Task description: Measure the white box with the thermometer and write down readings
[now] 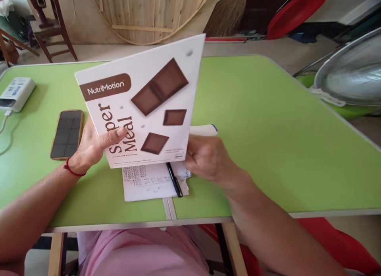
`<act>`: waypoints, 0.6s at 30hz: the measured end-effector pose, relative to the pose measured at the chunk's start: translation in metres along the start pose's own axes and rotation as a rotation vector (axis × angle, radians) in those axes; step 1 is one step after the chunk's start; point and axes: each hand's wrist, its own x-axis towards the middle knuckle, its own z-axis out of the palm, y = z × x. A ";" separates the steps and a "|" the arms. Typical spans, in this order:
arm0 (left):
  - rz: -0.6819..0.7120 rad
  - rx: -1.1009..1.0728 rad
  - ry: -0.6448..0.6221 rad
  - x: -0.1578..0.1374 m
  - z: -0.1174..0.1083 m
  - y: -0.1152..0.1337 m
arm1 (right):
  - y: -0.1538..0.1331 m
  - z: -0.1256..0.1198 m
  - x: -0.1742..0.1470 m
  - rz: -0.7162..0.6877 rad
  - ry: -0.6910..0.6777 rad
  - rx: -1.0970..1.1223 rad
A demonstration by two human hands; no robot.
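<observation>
Holding a white box (162, 139) up over the green table (268, 129), the left hand (92, 143) has it by its low left side. The thumb lies flat on the front, over the big brown words "Super Meal". The other fingers go behind the box, so they cannot be seen, but the hand is closed on it.

The right hand (210, 159) is at the low right edge of the box. It is curled up, almost like a fist, and its fingertips are partly hidden by the edge. I cannot tell if it has hold of the box or of something behind it.

So the box is between the two hands, and most of it sticks up above them. It is tipped, with its front facing the person and its top right corner the highest. Brown squares that look like chocolate are on the front.

Under the low edge of the box are some papers (141, 188) with writing on them, and a black pen (174, 180) lies on top. Just past the right hand is a white thing with a blue edge (205, 130). A phone (67, 135) lies just beside the left hand, on its outer side. A red string (71, 168) goes around the left wrist.
</observation>
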 end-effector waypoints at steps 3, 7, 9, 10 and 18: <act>-0.059 -0.058 -0.054 0.001 0.001 -0.001 | 0.016 -0.004 0.004 0.009 0.161 -0.223; -0.109 -0.082 -0.109 0.004 0.005 0.004 | 0.039 0.002 0.004 0.067 0.029 -0.425; -0.099 -0.079 -0.120 0.005 0.008 0.008 | 0.047 0.006 0.003 0.070 -0.082 -0.460; -0.090 -0.078 -0.125 0.005 0.009 0.009 | 0.049 0.007 0.002 0.067 -0.116 -0.460; -0.058 -0.081 -0.136 0.006 0.007 0.008 | 0.030 -0.002 0.008 0.209 0.194 -0.115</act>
